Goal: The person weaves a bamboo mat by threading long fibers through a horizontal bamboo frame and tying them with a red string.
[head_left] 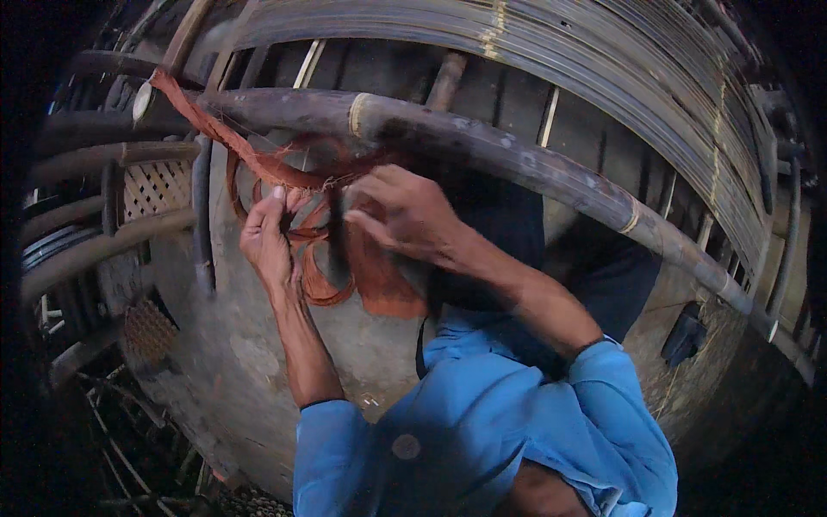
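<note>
A long reddish-brown fibre strip, frayed along its edge, runs from the end of a pole at upper left down to my hands. My left hand is closed, pinching the strip between thumb and fingers. Close by on the right, my right hand is slightly blurred, its fingers curled about the frayed reddish-brown fibres. Just what lies between those fingertips is partly hidden. Below both hands hang loose loops of the same strip, and a broader reddish-brown piece lies beside them.
A thick bamboo pole crosses in front of me, with a bundle of thin slats beyond it. Wooden rails and a woven lattice panel stand at left. A dark object lies on the concrete floor at right.
</note>
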A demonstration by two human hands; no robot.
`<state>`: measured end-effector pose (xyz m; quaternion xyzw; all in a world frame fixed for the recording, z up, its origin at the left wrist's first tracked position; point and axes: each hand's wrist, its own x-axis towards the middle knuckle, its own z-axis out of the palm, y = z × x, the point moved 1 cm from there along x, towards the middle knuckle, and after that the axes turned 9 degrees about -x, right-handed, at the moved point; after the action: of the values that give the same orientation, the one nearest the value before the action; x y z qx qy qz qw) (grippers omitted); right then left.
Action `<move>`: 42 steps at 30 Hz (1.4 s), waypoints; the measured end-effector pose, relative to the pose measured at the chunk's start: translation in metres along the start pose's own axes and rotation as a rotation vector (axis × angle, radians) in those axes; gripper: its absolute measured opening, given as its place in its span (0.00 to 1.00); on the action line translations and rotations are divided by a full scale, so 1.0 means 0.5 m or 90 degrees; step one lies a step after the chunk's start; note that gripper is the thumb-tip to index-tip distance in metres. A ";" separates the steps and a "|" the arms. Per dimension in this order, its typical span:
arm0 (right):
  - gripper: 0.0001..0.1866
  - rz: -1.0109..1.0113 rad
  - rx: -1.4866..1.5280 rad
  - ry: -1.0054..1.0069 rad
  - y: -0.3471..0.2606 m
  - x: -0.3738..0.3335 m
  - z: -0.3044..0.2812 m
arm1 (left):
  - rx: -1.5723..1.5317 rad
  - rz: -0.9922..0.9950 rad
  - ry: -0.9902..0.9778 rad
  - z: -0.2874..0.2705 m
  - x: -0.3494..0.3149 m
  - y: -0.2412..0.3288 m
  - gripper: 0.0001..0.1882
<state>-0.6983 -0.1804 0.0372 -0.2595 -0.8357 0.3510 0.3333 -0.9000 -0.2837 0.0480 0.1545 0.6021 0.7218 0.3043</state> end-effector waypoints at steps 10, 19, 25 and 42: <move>0.10 -0.089 -0.106 0.058 -0.016 0.084 0.108 | -0.027 0.009 -0.002 -0.002 -0.010 0.017 0.09; 0.09 0.163 0.199 -0.054 0.020 0.037 0.088 | 0.115 0.062 0.024 -0.001 0.008 -0.023 0.14; 0.13 0.436 0.583 -0.234 0.038 0.047 0.070 | -0.235 -0.222 -0.016 -0.008 0.040 -0.084 0.34; 0.14 0.505 0.599 -0.202 0.061 0.037 0.103 | -0.039 -0.134 -0.088 -0.035 0.007 -0.050 0.18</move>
<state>-0.7419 -0.1704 -0.0064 -0.3201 -0.4711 0.8119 0.1285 -0.9066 -0.2926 0.0197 0.1308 0.5703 0.6916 0.4235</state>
